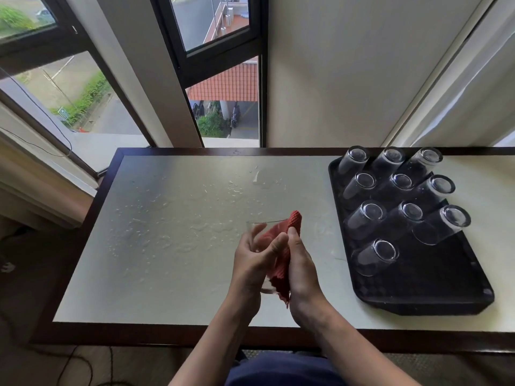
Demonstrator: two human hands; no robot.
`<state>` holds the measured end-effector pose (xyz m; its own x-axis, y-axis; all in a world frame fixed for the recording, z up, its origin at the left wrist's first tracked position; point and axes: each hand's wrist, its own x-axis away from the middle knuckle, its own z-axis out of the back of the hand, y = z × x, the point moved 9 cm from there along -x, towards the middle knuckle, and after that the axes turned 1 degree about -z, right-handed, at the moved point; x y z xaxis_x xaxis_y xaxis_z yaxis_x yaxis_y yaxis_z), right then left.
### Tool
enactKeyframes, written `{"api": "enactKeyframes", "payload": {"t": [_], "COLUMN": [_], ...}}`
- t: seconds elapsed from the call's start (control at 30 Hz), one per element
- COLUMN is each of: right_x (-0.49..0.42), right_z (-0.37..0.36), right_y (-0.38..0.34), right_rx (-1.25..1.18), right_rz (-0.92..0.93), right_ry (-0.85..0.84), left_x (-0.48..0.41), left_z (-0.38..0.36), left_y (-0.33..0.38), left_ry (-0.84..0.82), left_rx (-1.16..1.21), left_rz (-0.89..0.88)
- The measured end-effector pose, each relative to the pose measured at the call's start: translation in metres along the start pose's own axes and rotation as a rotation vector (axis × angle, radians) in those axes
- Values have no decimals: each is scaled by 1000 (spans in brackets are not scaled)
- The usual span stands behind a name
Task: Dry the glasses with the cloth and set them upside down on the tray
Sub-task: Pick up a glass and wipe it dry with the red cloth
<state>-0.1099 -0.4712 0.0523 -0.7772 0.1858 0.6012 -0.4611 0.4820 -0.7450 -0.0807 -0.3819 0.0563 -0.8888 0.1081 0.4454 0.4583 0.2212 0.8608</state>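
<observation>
The worktop (172, 246) before me is pale with a dark wooden edge, and water drops lie scattered over its left and middle parts. At its far right sits the black tray (434, 285), one near corner reaching close to the worktop's near edge. Ten dried glasses (401, 207) stand upside down on the tray in rows, bases up, filling its far part and leaving the near part bare. In the middle of the worktop, nearer to me and left of the tray, I hold one glass (257, 232) above the surface, its open rim facing away from me. My left hand (255, 263) is wrapped around the glass's wall, fingers curled on it. The red cloth (281, 243) is stuffed into the glass, with one end poking out past the rim and the rest hanging down between my hands. My right hand (302, 270) is closed on the cloth, thumb pressing it against the glass.
</observation>
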Motion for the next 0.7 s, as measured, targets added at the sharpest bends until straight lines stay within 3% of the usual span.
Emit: {"api": "enactKeyframes", "payload": {"t": [0.1,0.23,0.43,0.7], "right_x": [-3,-1,-8,-9], "right_z": [-3,-4,18,24], "right_y": [4,8,18,26], "right_rx": [-113,-212,-330,-342], "right_rz": [-128,-216,-388,-393], "right_ry": [-42,-115,-18,1], "left_x": [2,6,6,1], "left_z": [-2,3,3,5], "left_y": [3,8,9,18], "left_ry": [-40,60,37,18], "left_rx": [-53,-134,-149,-323], "left_rz": [-52,-167,-216,-318]}}
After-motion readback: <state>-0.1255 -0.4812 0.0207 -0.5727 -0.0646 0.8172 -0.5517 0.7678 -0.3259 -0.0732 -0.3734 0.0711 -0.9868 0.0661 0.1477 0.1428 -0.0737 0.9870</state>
